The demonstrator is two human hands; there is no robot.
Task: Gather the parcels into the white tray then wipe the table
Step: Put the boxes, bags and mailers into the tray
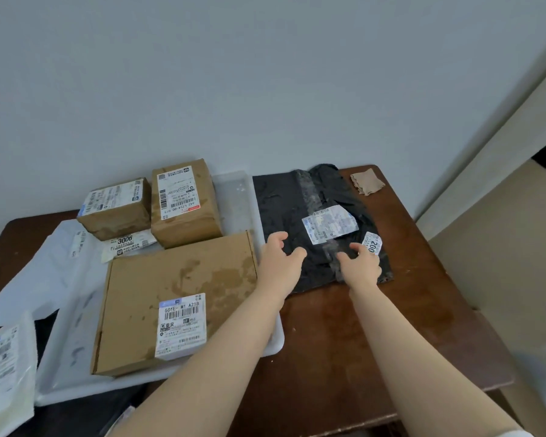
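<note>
Right of centre in the frame, both hands, left hand (279, 258) and right hand (360, 263), are resting spread-fingered on the soft, floppy, light-looking black plastic mailer bag (316, 197), best pinched at its near edge.

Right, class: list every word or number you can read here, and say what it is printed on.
"501E- M1 A21B": label on the large flat cardboard box.
"3006": loose white label by the small boxes.
"200": sticker on the black plastic mailer bag.
Other labels: too small or blurred.

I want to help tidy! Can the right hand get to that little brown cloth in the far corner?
Probably yes. The right hand rests on the black parcel, and only bare table lies between it and the brown cloth, though it is a stretch.
</note>
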